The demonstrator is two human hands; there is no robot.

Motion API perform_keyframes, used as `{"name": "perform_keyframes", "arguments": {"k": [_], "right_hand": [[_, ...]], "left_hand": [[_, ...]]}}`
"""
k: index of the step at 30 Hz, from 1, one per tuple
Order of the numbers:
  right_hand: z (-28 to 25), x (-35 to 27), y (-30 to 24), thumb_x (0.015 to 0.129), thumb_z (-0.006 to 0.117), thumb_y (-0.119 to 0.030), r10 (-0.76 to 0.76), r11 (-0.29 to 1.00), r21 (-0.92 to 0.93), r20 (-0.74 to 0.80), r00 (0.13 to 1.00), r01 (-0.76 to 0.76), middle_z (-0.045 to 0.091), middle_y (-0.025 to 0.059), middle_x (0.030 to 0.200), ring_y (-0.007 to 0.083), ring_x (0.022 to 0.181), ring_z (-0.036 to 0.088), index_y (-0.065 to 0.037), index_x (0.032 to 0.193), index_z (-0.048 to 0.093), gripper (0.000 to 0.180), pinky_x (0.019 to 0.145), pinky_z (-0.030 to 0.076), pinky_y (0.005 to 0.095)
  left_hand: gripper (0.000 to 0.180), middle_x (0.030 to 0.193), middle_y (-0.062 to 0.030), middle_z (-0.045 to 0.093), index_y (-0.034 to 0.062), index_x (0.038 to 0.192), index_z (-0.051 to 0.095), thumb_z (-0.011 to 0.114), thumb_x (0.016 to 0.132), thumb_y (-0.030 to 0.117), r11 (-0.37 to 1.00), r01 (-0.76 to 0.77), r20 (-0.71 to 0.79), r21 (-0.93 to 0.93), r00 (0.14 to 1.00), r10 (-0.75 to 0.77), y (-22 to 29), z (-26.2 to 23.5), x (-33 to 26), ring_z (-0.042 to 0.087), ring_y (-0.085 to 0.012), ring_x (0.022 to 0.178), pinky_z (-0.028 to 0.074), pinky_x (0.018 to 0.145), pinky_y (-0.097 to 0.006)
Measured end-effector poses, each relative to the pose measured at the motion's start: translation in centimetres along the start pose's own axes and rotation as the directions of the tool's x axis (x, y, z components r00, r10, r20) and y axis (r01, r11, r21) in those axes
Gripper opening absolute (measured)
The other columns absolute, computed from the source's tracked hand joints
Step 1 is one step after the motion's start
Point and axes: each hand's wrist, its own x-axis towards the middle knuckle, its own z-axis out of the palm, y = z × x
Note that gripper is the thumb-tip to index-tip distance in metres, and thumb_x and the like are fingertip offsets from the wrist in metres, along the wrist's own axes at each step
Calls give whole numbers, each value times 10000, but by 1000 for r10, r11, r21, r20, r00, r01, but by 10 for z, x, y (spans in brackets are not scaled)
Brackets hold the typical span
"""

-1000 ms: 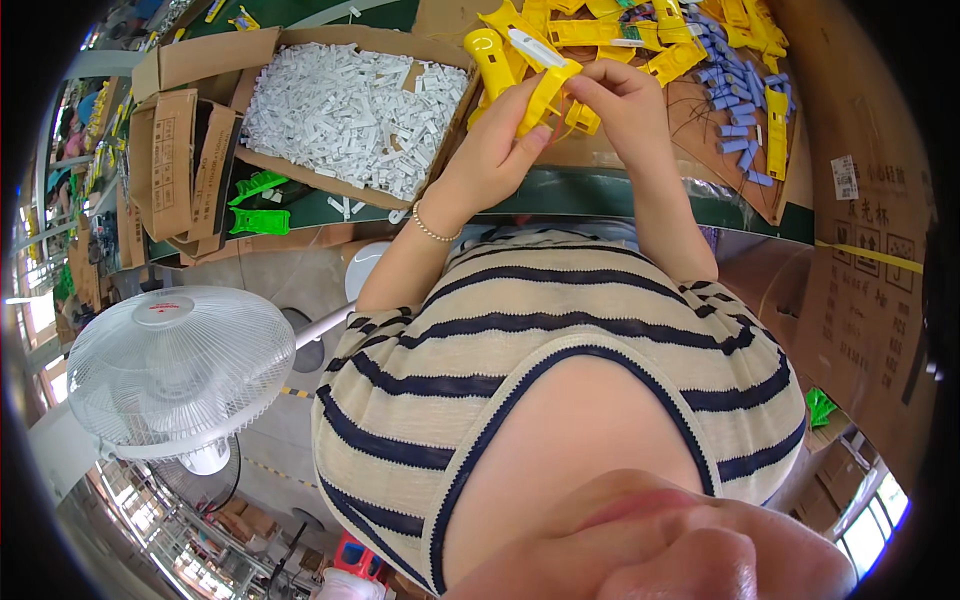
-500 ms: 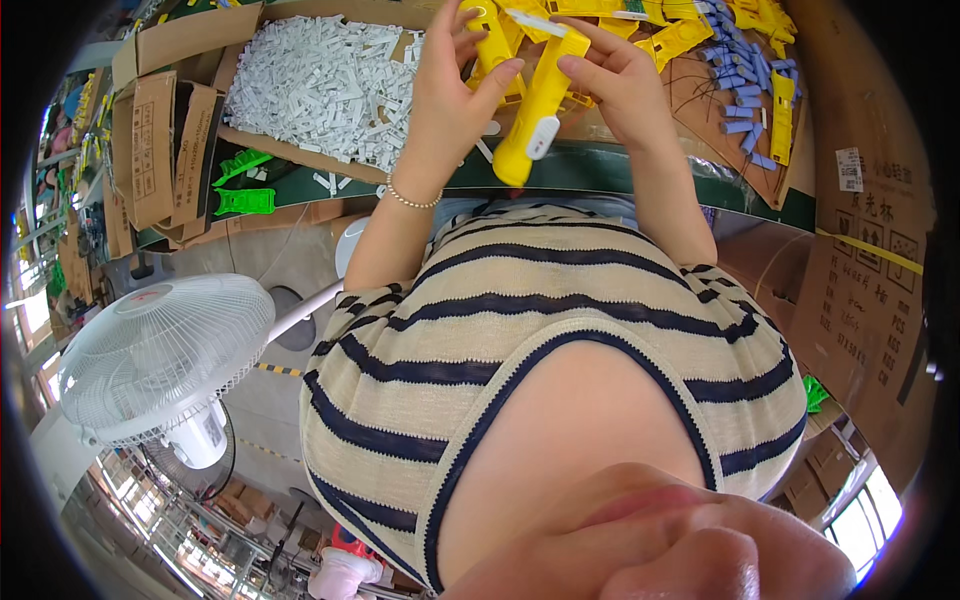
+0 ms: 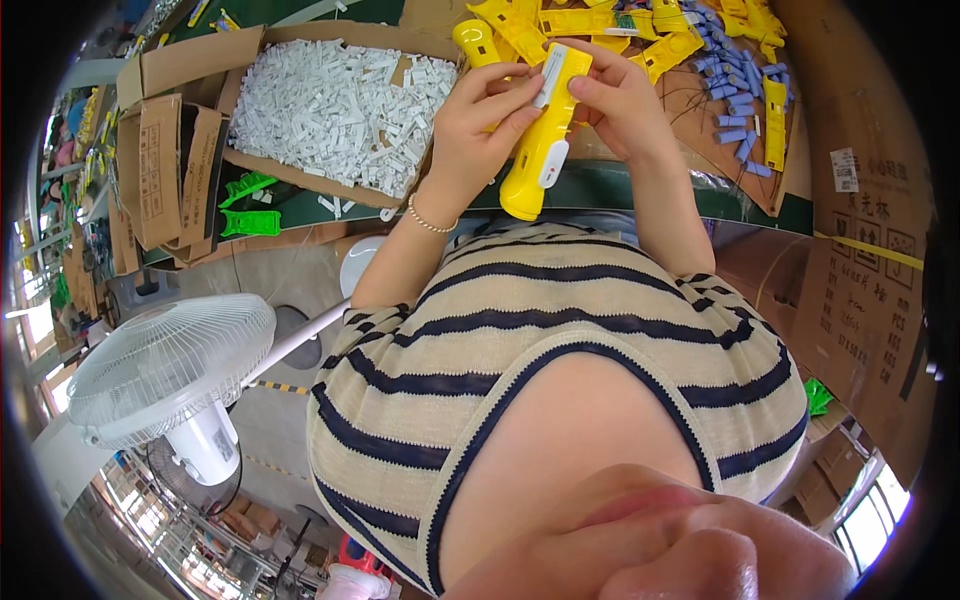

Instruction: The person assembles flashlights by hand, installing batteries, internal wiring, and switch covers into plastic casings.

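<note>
A yellow plastic flashlight housing (image 3: pixel 528 180), its rounded end toward me, slants in front of my chest. A white switch piece (image 3: pixel 553 164) sits on its side. My right hand (image 3: pixel 628 108) is closed round the upper part, thumb on the near face. Along the upper left side lies a narrow white plastic strip (image 3: pixel 549 76). My left hand (image 3: pixel 482 122) pinches at this strip, its fingertips against the housing; whether the strip is seated cannot be seen. Behind my left hand lies another yellow housing (image 3: pixel 475 42).
A cardboard box (image 3: pixel 330 182) of small white plastic parts is at the left, with green plastic pieces (image 3: pixel 250 222) beside it. Yellow shells (image 3: pixel 675 55) and blue wired cylinders (image 3: pixel 735 110) lie at the back right. A white fan (image 3: pixel 170 350) stands left; a large carton (image 3: pixel 865 290) stands right.
The housing has come slightly nearer to me. The white strip, earlier sticking out leftward at the top, now lies along its side. My left hand has moved down and its fingers have closed in.
</note>
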Motion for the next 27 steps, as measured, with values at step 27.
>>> {"name": "perform_keyframes", "arguments": {"k": [27], "right_hand": [[7, -7, 5, 786, 653, -82, -431, 706, -673, -161, 888, 220, 625, 43, 831, 113, 739, 570, 9, 822, 638, 100, 627, 434, 246]], "left_hand": [[510, 1236, -241, 469, -73, 1374, 220, 422, 937, 97, 861, 493, 220, -124, 860, -461, 18, 29, -1, 500, -303, 1129, 390, 949, -342]]}}
